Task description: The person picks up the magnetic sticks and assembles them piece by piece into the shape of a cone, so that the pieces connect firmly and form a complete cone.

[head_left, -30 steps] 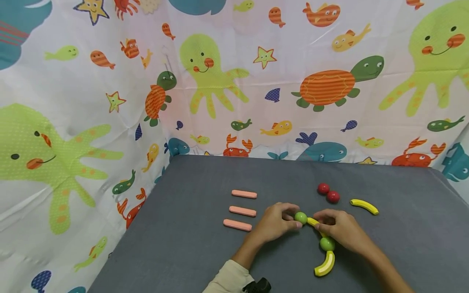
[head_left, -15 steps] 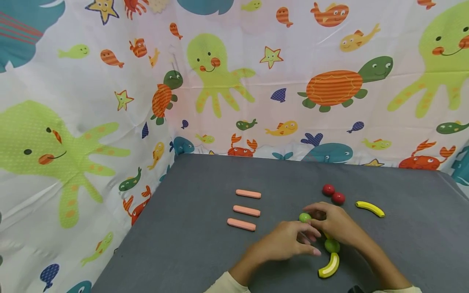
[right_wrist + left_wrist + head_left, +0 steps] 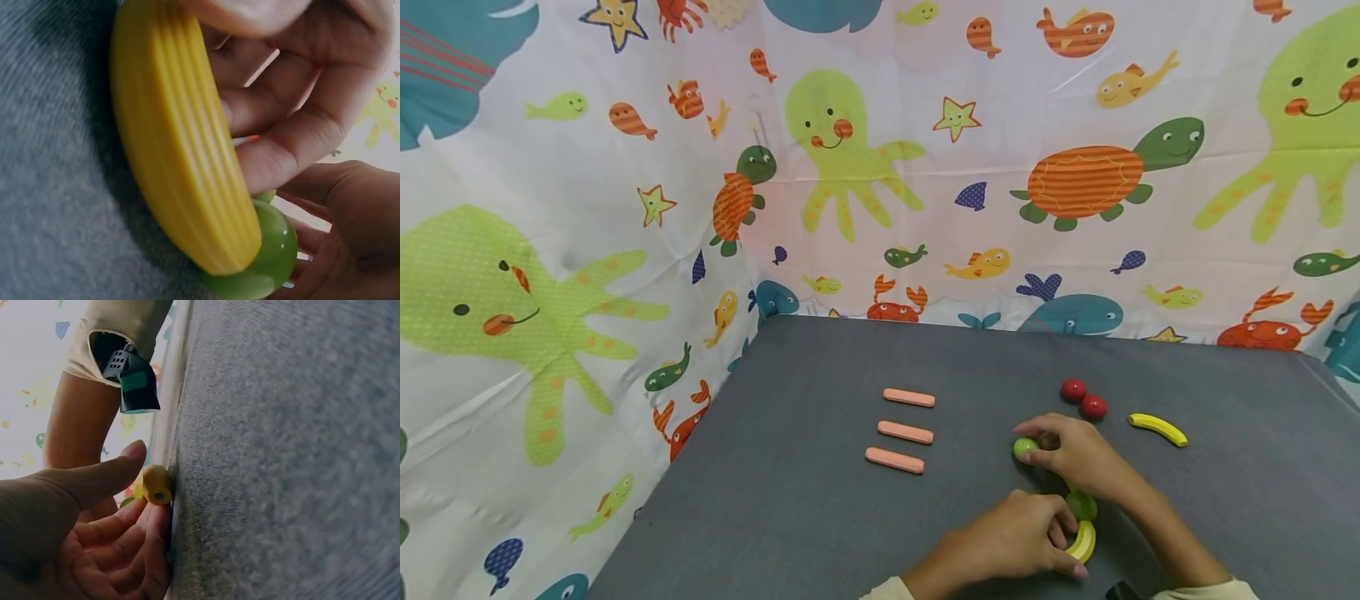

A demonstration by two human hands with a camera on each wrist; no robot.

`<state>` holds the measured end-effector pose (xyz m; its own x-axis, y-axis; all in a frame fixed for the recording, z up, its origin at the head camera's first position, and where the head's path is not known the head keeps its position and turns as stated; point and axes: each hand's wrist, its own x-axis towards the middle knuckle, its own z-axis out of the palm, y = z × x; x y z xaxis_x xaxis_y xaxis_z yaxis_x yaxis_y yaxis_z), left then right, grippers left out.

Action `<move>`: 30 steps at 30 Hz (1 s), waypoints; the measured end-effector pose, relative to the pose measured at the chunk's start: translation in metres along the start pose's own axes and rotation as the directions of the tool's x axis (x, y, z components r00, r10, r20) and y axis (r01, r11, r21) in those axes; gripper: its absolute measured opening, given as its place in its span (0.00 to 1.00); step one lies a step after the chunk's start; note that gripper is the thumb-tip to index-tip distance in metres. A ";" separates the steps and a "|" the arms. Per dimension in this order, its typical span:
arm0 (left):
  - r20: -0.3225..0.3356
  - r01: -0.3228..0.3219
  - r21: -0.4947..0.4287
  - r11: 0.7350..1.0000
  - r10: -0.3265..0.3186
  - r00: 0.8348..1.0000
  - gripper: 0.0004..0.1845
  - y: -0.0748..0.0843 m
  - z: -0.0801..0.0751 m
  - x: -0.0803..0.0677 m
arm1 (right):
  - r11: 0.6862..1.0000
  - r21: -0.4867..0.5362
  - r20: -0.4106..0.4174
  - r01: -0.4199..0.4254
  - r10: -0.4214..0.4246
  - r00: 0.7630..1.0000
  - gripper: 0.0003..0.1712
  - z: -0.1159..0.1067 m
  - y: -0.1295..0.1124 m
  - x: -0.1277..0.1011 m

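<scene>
Yellow toy bananas and green balls form a curving row on the grey table. My left hand pinches the nearest toy banana between thumb and fingers. In the left wrist view that banana shows a small dark hole in its end. My right hand holds the far green ball with thumb and index finger. Its palm hides most of the middle toy banana, which looks large and ridged in the right wrist view. Between the two bananas lies the other green ball, partly covered.
Three pink sticks lie in a column to the left. Beyond my right hand are two red balls and a further yellow toy banana. A curtain printed with sea animals borders the table behind and at left.
My left hand has left the far green ball and come toward me to the nearest banana. My right hand has shifted from the middle banana to the far green ball.
</scene>
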<state>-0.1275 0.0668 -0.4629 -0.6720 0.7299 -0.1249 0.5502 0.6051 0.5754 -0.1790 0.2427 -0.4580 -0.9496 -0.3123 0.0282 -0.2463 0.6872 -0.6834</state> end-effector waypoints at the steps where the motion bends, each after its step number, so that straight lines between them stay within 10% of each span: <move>1: -0.007 -0.002 0.008 1.000 0.002 1.000 0.17 0.000 0.001 0.000 | 1.000 -0.005 -0.004 0.001 -0.001 1.000 0.17 0.000 0.000 0.000; 30: -0.131 0.007 -0.253 0.967 -0.042 0.991 0.08 -0.061 -0.039 -0.012 | 0.982 -0.033 -0.067 -0.188 0.186 0.980 0.23 -0.024 0.032 -0.034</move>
<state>-0.1724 0.0092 -0.4649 -0.7533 0.6564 -0.0420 0.4021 0.5101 0.7604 -0.1592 0.2913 -0.4632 -0.9896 -0.1345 -0.0502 -0.0695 0.7549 -0.6522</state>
